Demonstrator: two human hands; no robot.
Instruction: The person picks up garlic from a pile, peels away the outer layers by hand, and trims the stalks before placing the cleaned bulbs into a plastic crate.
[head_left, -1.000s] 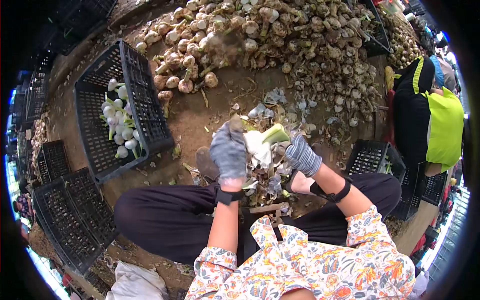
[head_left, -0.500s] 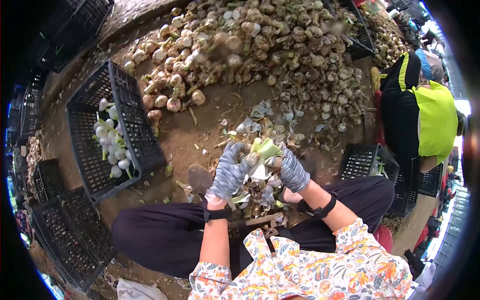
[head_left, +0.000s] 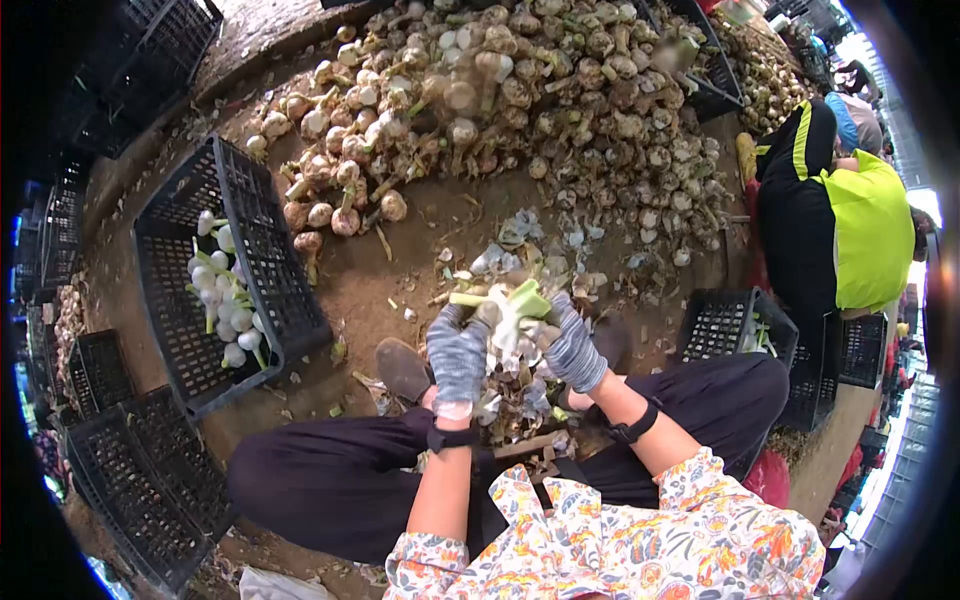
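Left hand (head_left: 457,352) and right hand (head_left: 574,347) both grip one garlic plant (head_left: 517,311) above the floor (head_left: 385,285).
The forearms (head_left: 441,488) slant forward and inward, fingers curled close together, in grey, streaky knit gloves (head_left: 459,372); the plant shows smooth white layers and a flared, pale green sheath. Papery scraps (head_left: 520,230) litter the brown ground, a lumpy heap (head_left: 590,110) of soil-stained bulbs lies beyond, and a black lattice crate (head_left: 277,235) holds glossy white bulbs (head_left: 222,295).
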